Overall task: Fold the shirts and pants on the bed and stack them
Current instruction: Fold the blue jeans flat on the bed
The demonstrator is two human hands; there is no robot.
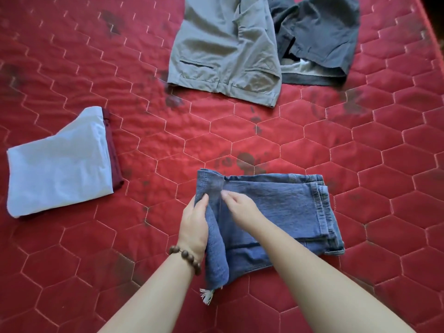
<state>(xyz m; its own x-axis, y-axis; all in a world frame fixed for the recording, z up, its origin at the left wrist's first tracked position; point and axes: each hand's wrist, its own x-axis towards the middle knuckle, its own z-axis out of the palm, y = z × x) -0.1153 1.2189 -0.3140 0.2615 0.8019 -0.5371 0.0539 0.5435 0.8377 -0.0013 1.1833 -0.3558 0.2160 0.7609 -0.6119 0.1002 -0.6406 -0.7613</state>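
While two garments already lie folded at the far left, most of the work looks only partly done. A white shirt [60, 162] sits folded on top of a dark red garment [114, 159], whose edge shows along the right side; together they make the start of a stack on the red quilted mattress [396, 145].

Near the middle, close to the person, the blue jeans [276, 212] are partway folded. The left hand [194, 227], with a bead bracelet [186, 257] at the wrist, curls its fingers around the lifted leg end, whose frayed hem hangs toward the person. The right hand [240, 206] rests on the denim just beside it, fingertips bent and pinching or pressing the cloth; which one I cannot tell.

Farther back, the grey pants [223, 49] lie flat and unfolded, and to their right the dark grey garment [319, 37] lies rumpled, overlapping them slightly. Judging from this, the jeans need finishing and stacking, then those two remain.
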